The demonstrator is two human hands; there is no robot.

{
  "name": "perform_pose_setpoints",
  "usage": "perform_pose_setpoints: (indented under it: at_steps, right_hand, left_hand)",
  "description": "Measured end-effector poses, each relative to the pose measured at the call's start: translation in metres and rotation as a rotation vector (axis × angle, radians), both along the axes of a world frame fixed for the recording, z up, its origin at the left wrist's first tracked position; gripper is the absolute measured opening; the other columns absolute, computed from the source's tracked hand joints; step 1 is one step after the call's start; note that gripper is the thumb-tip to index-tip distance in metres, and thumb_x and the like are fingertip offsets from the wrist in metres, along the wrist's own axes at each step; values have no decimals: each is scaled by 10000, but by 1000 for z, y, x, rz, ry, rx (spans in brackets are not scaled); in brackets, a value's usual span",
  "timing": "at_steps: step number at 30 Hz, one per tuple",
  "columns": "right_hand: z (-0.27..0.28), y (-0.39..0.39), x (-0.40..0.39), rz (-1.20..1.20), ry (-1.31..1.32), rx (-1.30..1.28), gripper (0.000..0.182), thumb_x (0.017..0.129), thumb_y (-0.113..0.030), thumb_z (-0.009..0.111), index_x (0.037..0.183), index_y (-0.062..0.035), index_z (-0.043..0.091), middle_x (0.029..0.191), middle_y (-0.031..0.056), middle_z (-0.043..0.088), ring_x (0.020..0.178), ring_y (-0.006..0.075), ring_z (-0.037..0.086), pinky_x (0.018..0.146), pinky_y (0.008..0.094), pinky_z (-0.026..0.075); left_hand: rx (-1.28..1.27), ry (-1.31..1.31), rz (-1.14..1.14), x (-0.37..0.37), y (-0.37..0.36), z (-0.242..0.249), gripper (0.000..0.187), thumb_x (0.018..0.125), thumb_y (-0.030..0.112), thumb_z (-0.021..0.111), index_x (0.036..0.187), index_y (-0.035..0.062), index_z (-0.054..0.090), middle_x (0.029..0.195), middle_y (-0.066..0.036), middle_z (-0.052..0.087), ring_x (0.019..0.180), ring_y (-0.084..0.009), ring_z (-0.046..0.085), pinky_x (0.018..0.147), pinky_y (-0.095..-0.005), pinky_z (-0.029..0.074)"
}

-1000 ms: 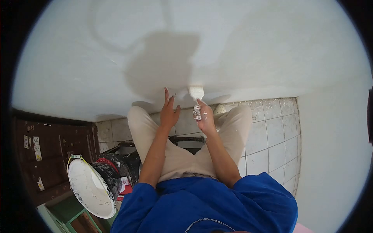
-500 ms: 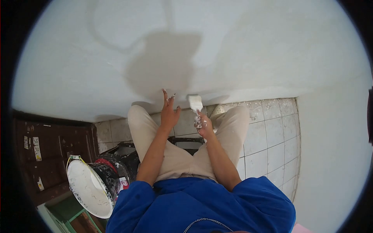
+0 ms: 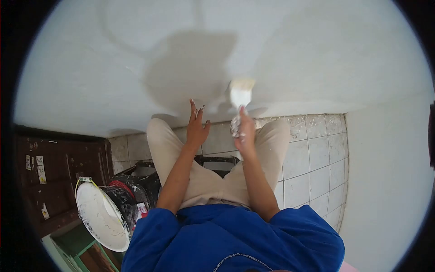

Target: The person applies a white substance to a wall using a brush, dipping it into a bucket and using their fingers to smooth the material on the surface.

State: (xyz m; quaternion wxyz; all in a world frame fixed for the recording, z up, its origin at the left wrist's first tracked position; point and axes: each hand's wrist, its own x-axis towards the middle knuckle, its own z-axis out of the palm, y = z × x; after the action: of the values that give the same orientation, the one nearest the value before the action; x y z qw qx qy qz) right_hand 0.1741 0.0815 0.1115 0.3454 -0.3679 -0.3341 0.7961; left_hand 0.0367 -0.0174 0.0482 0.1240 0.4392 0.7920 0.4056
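Note:
A wide paintbrush is gripped in my right hand, bristles pointing up against the pale wall. White paint smears the fingers of that hand and the brush. My left hand reaches toward the lower wall with its fingers spread and nothing in it; white paint marks its fingertips. Between my knees, below both hands, part of a black stool shows. To my left a black paint-splashed bucket carries a tilted container with a white interior and a yellow-green handle.
A brown door with stickers stands at the left, and a green wooden frame lies low in the left corner. Paint-spotted floor tiles run along the wall to a corner at the right. My shadow falls on the wall.
My right hand has moved up with the paintbrush, which is now higher on the wall and slightly to the right. My left hand has barely moved.

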Motion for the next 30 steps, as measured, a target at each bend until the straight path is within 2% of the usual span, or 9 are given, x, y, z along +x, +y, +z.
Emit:
perform_pose_setpoints:
  at_steps: [2, 5, 9, 12, 15, 19, 22, 23, 30]
  right_hand:
    - [-52, -9, 8, 65, -211, -190, 272, 922, -359, 569, 807, -117, 522, 584, -32, 441, 438, 88, 409, 385, 251, 319]
    - [-100, -13, 20, -67, -252, -367, 267, 921, -359, 561, 829, -110, 539, 614, -24, 465, 459, 90, 422, 383, 256, 319]
    - [45, -9, 7, -154, -58, -168, 258, 966, -329, 487, 894, -83, 521, 591, -22, 445, 428, 89, 390, 365, 244, 292]
    - [86, -23, 18, -210, 91, 53, 257, 975, -314, 477, 882, -79, 520, 590, -27, 447, 430, 80, 400, 362, 239, 291]
    - [88, -12, 14, -160, 108, 28, 275, 971, -332, 485, 871, -79, 526, 588, -30, 450, 427, 72, 394, 367, 232, 289]
    - [-33, -5, 6, 34, -106, 54, 264, 941, -362, 537, 853, -113, 526, 606, -30, 462, 437, 84, 431, 381, 230, 325]
    - [-92, -20, 11, 77, -295, -395, 263, 934, -357, 548, 881, -99, 542, 592, -40, 437, 442, 86, 412, 393, 234, 309]
    - [-93, -18, 11, 100, -234, -331, 248, 939, -337, 542, 903, -92, 548, 592, -44, 433, 436, 78, 396, 384, 231, 293]
    - [67, -34, 1, 51, 32, 75, 211, 960, -288, 522, 917, -88, 573, 594, -58, 442, 445, 33, 385, 379, 218, 297]
  left_hand:
    - [-30, -17, 5, -1, 0, -1, 527, 817, 83, 592, 1306, -19, 423, 1538, -192, 21, 1290, -395, 384, 974, -437, 436]
    - [-43, -58, -5, -3, -1, 1, 534, 820, 91, 592, 1313, -23, 421, 1540, -184, 16, 1296, -392, 378, 986, -424, 428]
    - [-37, -13, -12, -1, -5, -12, 530, 818, 98, 598, 1303, -30, 426, 1541, -183, 20, 1301, -391, 371, 989, -417, 426]
    - [-33, 7, -22, -8, -2, -1, 526, 814, 97, 606, 1294, -31, 433, 1540, -184, 26, 1304, -389, 368, 987, -416, 427]
    - [-30, -31, -20, -4, -4, -1, 522, 811, 103, 610, 1286, -30, 439, 1539, -186, 30, 1305, -390, 366, 979, -415, 434]
    - [-8, -69, -5, 0, 0, -1, 519, 809, 104, 612, 1284, -21, 444, 1539, -186, 34, 1301, -391, 370, 973, -410, 440]
    - [-23, -32, 1, -2, -2, -1, 518, 807, 99, 616, 1283, -10, 445, 1540, -180, 38, 1297, -386, 378, 973, -411, 441]
    - [-31, -7, -7, -4, -3, -2, 518, 806, 98, 617, 1283, -6, 446, 1540, -178, 40, 1296, -383, 380, 973, -412, 440]
    - [-50, -8, -13, -8, -5, -6, 516, 808, 107, 620, 1283, -4, 452, 1540, -177, 48, 1296, -370, 384, 972, -415, 438]
